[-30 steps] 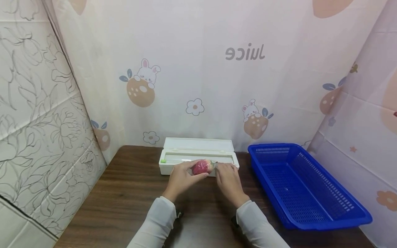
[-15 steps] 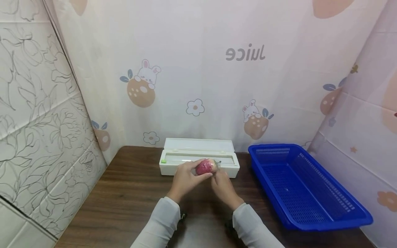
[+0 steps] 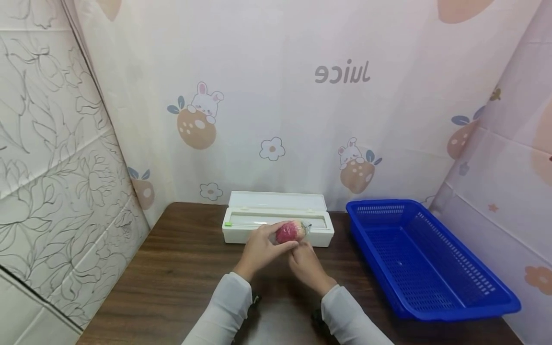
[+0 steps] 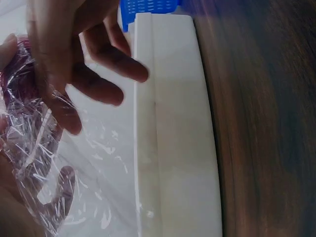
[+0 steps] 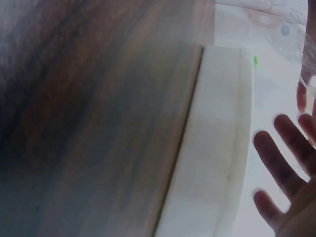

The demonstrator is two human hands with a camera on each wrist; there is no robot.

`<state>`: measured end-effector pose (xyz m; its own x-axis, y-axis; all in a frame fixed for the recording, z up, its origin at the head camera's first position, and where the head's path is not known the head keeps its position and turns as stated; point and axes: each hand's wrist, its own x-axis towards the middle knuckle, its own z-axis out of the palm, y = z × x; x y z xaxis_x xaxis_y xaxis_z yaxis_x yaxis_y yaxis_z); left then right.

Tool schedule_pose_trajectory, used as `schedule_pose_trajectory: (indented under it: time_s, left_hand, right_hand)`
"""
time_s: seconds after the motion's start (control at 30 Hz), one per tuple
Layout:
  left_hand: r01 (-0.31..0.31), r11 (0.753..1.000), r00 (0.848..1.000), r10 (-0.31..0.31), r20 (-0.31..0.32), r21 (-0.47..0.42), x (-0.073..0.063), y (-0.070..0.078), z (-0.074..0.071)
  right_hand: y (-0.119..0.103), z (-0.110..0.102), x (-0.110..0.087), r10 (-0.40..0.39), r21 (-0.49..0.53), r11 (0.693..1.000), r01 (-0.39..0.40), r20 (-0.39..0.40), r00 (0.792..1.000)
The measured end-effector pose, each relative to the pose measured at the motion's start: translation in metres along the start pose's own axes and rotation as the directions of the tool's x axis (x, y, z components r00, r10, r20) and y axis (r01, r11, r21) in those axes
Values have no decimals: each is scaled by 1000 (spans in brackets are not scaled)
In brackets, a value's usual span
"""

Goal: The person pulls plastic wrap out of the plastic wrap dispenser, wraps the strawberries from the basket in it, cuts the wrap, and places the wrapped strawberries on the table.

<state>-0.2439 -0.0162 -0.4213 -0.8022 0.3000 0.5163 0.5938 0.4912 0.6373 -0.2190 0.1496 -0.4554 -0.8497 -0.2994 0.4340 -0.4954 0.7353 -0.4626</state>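
Observation:
My left hand (image 3: 258,251) grips a red fruit (image 3: 288,233) with a pale yellowish end, its thumb on the near side and fingers on the far side. I cannot tell the kind of fruit. Shiny cling film (image 4: 34,143) wraps it, and a loose crumpled tail sticks out on the right. My right hand (image 3: 308,266) is against the film just below that tail. Both wrist views show several of its fingers (image 5: 281,163) spread and fairly straight; its thumb is hidden. Behind the hands stands a white cling film dispenser (image 3: 235,235), lid raised, with a green slider (image 3: 228,224).
A blue plastic basket (image 3: 401,306) with perforated sides stands on the right part of the dark wooden table (image 3: 172,278). Printed curtains (image 3: 276,96) enclose the table at the back and both sides.
My right hand has moved left and toward me, from the film tail to below the fruit's pale end. The left hand and fruit have shifted slightly right.

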Motion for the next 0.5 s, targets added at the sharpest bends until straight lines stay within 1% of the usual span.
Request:
schedule_pose_trajectory:
  time_s: [0.07, 0.13, 0.2, 0.23, 0.3, 0.37, 0.4, 0.43, 0.5]
  left_hand:
    - [11, 1000, 1000, -11, 19, 2, 0, 0, -1]
    - [13, 1000, 999, -13, 31, 6, 0, 0, -2]
    - [9, 1000, 999, -10, 38, 13, 0, 1, -4]
    - [4, 1000, 999, -4, 38, 14, -1, 0, -5]
    - [3, 1000, 999, -3, 38, 16, -1, -1, -6]
    - [14, 1000, 999, -15, 41, 21, -2, -2, -7]
    - [20, 999, 999, -22, 44, 25, -2, -2, -8]
    - [28, 999, 998, -30, 47, 29, -2, -3, -8]
    - [41, 998, 997, -43, 56, 41, -2, -4, -9]
  right_hand:
    - [1, -2, 0, -16, 9, 1000, 16, 7, 1000]
    - [4, -5, 1, -16, 53, 998, 15, 31, 999]
    - [7, -10, 1, 14, 95, 995, -19, 55, 998]
    - [9, -14, 2, 43, 121, 991, -50, 59, 997]
    - [12, -20, 3, 112, 157, 981, -117, 42, 993]
    - [14, -27, 5, 174, 190, 968, -167, -22, 984]
    - [15, -30, 6, 193, 217, 960, -175, -62, 979]
    - [16, -33, 7, 200, 251, 953, -169, -106, 974]
    - [17, -37, 9, 169, 300, 948, -107, -191, 967]
